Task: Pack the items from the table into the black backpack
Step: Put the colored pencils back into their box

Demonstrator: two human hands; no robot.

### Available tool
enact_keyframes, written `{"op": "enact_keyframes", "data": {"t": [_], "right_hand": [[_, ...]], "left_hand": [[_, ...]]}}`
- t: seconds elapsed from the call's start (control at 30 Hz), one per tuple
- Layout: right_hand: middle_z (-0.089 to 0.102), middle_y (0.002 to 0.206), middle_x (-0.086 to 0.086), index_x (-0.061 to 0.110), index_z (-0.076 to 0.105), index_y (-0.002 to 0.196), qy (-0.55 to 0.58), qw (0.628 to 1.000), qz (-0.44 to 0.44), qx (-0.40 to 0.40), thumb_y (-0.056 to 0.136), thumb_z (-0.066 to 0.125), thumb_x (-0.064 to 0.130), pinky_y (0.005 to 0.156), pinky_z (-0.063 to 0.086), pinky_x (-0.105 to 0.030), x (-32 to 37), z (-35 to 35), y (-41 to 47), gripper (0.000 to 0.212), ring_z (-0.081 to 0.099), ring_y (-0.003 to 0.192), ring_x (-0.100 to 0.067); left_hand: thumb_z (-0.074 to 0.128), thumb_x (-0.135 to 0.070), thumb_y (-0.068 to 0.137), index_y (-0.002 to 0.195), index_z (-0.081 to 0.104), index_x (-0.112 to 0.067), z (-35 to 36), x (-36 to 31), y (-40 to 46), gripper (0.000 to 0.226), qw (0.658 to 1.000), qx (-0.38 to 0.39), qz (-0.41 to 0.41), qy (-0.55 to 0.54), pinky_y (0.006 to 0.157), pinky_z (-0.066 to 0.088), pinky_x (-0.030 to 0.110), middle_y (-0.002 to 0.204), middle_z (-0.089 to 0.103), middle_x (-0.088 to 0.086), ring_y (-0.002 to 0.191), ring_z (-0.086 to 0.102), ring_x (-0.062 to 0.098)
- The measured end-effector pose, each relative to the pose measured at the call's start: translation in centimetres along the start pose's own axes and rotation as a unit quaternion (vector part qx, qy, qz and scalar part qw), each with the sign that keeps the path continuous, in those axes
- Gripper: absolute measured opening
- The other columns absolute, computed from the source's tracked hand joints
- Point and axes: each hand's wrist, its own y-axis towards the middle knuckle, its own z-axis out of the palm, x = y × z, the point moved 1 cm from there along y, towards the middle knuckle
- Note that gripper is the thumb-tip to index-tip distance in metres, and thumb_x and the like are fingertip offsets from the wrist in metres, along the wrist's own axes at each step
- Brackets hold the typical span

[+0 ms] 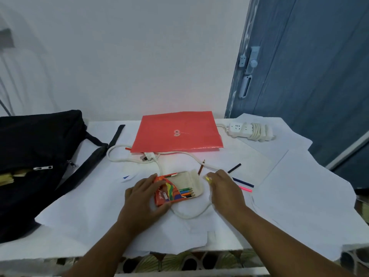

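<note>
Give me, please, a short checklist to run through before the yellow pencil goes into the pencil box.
1. Pencil box steadied by left hand: ok.
2. Box flap open, with free room beside the pencils inside: ok.
3. Yellow pencil pinched in right hand: ok.
4. Which end of the pencil leads: cannot tell.
5. Loose pencils all gathered: not ok, several lie on the paper.
6. Black backpack unzipped for packing: ok.
</note>
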Motion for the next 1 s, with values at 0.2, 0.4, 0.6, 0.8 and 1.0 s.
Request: {"op": "enact_keyframes", "data": {"t": [0.2, 0.4, 0.6, 0.8, 1.0], "right_hand": [[0.06, 0.099, 0.001, 0.032, 0.051, 0.106, 0.314, 0.943, -0.015, -0.108, 0.098, 0.053, 0.007, 0.073, 0.053, -0.026, 3.1, -1.6, 0.2, 0.026, 0.062, 0.089, -0.014], [0.06, 0.088, 0.018, 0.023, 0.062, 0.094, 0.249, 0.964, -0.057, -0.067, 0.084, 0.069, 0.009, 0.071, 0.054, -0.034, 2.5, 1.2, -0.3, 0.019, 0.059, 0.082, -0.005], [0.072, 0.098, 0.012, 0.028, 0.078, 0.097, 0.088, 0.984, -0.147, -0.041, 0.08, 0.066, 0.012, 0.081, 0.042, -0.041, 1.8, 2.8, 0.1, 0.027, 0.061, 0.098, -0.017], [0.058, 0.122, 0.008, 0.041, 0.073, 0.111, 0.059, 0.983, -0.174, 0.002, 0.079, 0.058, 0.008, 0.094, 0.022, -0.033, 1.9, 2.9, 0.1, 0.049, 0.042, 0.119, -0.016], [0.054, 0.127, 0.006, 0.034, 0.075, 0.099, 0.084, 0.986, -0.144, -0.009, 0.083, 0.047, 0.013, 0.096, 0.035, -0.045, 2.1, 2.6, -0.1, 0.039, 0.042, 0.125, -0.017]], "left_hand": [[0.051, -0.079, 0.081, 0.147, 0.043, -0.039, -0.3, -0.4, -0.2, 0.077, 1.0, 0.002, -0.005, -0.009, 0.109, 0.03, 0.043, 0.157, 0.038, -0.013, 0.143, 0.035, 0.015], [0.044, -0.079, 0.084, 0.151, 0.036, -0.041, -0.4, -0.3, -0.2, 0.077, 1.0, 0.027, 0.008, -0.001, 0.11, 0.022, 0.04, 0.161, 0.029, -0.014, 0.146, 0.028, 0.015], [0.039, -0.078, 0.081, 0.15, 0.035, -0.042, -0.5, -0.4, 0.0, 0.078, 0.999, 0.037, 0.005, -0.015, 0.113, 0.018, 0.04, 0.162, 0.027, -0.015, 0.147, 0.023, 0.015], [0.05, -0.073, 0.082, 0.148, 0.038, -0.042, -0.3, 0.0, 0.2, 0.074, 0.999, 0.031, 0.004, -0.032, 0.112, 0.021, 0.041, 0.16, 0.033, -0.014, 0.145, 0.029, 0.017], [0.049, -0.073, 0.081, 0.148, 0.035, -0.043, -0.2, 0.2, 0.2, 0.075, 0.999, 0.037, 0.004, -0.031, 0.112, 0.021, 0.039, 0.16, 0.031, -0.015, 0.145, 0.026, 0.014]]}}
